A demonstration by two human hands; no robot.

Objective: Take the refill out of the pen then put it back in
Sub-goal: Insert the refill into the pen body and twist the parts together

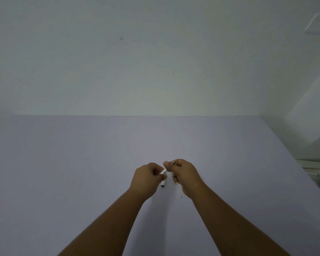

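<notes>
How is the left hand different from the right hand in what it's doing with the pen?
The left hand pinches the white pen barrel, whose dark-tipped end pokes out below it; the right hand grips a small piece at the barrel's upper end, too hidden to identify. The left hand sits a little lower and nearer than the right hand. Both hands are bare, closed, and held above the pale purple table.
</notes>
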